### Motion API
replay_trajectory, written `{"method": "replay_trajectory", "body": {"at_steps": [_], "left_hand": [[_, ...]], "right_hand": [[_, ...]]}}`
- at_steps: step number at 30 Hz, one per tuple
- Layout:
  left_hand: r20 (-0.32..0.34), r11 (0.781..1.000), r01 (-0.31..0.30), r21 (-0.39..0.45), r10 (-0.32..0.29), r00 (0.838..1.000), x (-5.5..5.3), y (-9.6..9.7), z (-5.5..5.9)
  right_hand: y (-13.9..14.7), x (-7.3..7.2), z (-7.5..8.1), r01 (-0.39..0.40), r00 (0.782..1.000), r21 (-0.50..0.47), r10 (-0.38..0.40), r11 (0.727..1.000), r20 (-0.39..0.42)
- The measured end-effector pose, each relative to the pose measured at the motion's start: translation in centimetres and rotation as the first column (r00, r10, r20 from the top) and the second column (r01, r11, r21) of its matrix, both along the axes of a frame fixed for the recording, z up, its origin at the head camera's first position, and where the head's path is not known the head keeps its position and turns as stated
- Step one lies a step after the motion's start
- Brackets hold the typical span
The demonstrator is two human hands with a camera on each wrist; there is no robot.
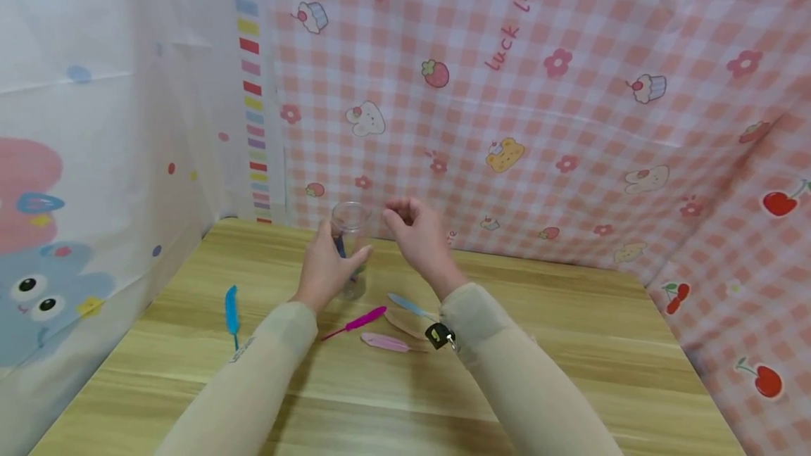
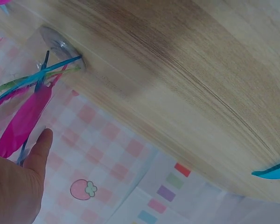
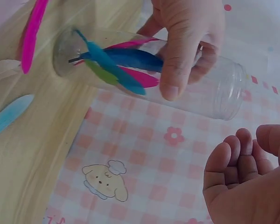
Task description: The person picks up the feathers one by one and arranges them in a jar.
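- Blue feather (image 1: 231,309) lies on the counter (image 1: 570,343).
- Left hand (image 1: 326,269) grips an upright clear jar (image 1: 351,222) on the counter, coloured feathers (image 3: 135,58) inside.
- Magenta feather (image 1: 366,318), pale pink feather (image 1: 385,342) and pale blue feather (image 1: 407,304) lie near it.
- Right hand (image 1: 421,234), loosely curled and holding nothing, hovers beside the jar's mouth.

A pink checked cloth (image 1: 589,111) hangs behind the wood-grain table (image 1: 602,343), white printed cloth (image 1: 139,111) leftward.

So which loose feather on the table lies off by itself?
The bright blue feather, left of the left sleeve; the other loose feathers lie grouped on that sleeve's right.
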State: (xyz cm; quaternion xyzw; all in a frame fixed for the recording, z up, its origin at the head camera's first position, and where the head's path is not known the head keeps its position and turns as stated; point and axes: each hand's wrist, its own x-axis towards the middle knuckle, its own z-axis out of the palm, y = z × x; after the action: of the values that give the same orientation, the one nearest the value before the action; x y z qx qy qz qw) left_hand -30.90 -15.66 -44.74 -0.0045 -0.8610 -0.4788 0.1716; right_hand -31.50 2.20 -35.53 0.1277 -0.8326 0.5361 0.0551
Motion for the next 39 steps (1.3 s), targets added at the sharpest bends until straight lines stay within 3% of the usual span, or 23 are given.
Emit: {"method": "replay_trajectory", "body": {"at_steps": [5,7,9,10,14,16,18,21,24,27,37,39], "left_hand": [[0.001,1.000,0.006,0.013,-0.006,1.000,0.0,0.0,0.1],[0.002,1.000,0.004,0.011,-0.004,1.000,0.0,0.1,0.1],[0.010,1.000,0.001,0.009,-0.002,1.000,0.0,0.1,0.1],[0.017,1.000,-0.001,0.009,0.001,1.000,0.0,0.1,0.0],[0.042,1.000,-0.003,0.006,0.003,0.999,0.2,0.2,0.0],[0.048,1.000,-0.003,0.002,0.003,0.999,0.2,0.2,-0.1],[0.048,1.000,-0.001,0.001,0.000,0.999,0.2,0.3,-0.1],[0.040,1.000,-0.002,0.003,0.002,0.999,0.1,0.3,-0.1],[0.032,1.000,-0.003,0.009,0.002,0.999,0.0,0.3,0.0],[0.030,1.000,0.001,0.013,-0.002,1.000,0.0,0.2,0.0],[0.039,1.000,-0.001,0.016,0.000,0.999,0.3,0.3,0.2],[0.038,1.000,-0.004,0.010,0.003,0.999,0.3,0.4,0.3]], "right_hand": [[0.6,-0.1,-0.8,-0.015,1.000,0.029,0.014,0.999,0.009],[1.2,-0.4,-1.7,-0.043,0.999,0.110,0.043,0.993,-0.003],[2.1,-0.7,-2.9,-0.083,0.997,0.253,0.082,0.964,0.013],[2.6,-0.8,-3.7,-0.109,0.994,0.336,0.101,0.935,0.041],[4.6,-1.0,-7.5,-0.231,0.968,0.607,0.117,0.760,0.222],[5.3,-0.8,-9.2,-0.271,0.953,0.664,0.096,0.697,0.288],[5.7,-0.7,-10.5,-0.271,0.954,0.697,0.086,0.664,0.288],[5.7,-0.6,-11.6,-0.244,0.965,0.712,0.096,0.658,0.243],[5.4,-0.5,-12.0,-0.231,0.971,0.702,0.114,0.673,0.211],[4.9,-0.3,-12.1,-0.236,0.970,0.692,0.126,0.682,0.206],[4.7,0.1,-12.3,-0.247,0.968,0.710,0.138,0.659,0.210],[4.9,0.0,-12.0,-0.232,0.972,0.703,0.133,0.672,0.194]]}}
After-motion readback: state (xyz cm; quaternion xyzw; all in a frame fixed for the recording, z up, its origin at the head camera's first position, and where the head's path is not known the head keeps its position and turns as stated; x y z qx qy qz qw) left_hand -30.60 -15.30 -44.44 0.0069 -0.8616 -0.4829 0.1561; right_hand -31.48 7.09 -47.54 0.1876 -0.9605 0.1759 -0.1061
